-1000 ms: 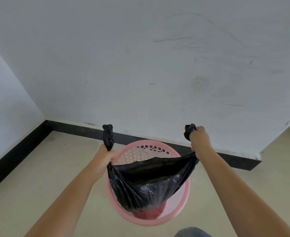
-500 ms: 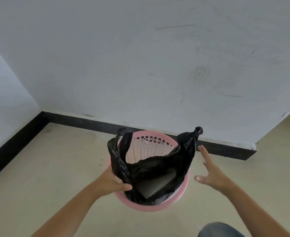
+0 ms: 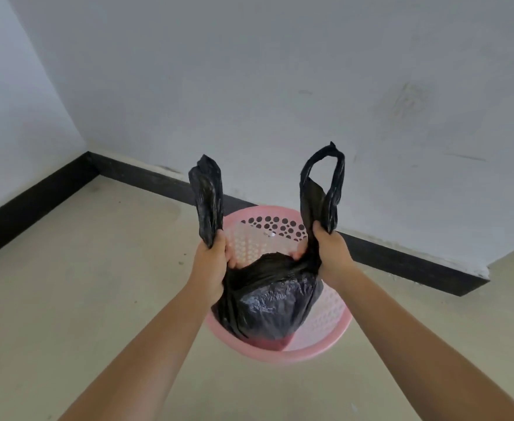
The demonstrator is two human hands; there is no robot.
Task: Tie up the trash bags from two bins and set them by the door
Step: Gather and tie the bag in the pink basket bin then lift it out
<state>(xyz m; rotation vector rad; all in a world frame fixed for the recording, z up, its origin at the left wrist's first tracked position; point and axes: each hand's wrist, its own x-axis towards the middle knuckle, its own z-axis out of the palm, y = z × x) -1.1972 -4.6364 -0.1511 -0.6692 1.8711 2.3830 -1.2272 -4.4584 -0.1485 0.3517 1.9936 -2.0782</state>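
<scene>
**Here, both hands grip the bag**

Black, crinkled bag [image 3: 267, 302] bulges above the pink bin [image 3: 325, 338], its two handles upright. Left hand [image 3: 211, 265] is clenched round the left handle's base; right hand [image 3: 330, 250] round the right's. Half a second ago the right hand was spread and clear of the bag.
</scene>
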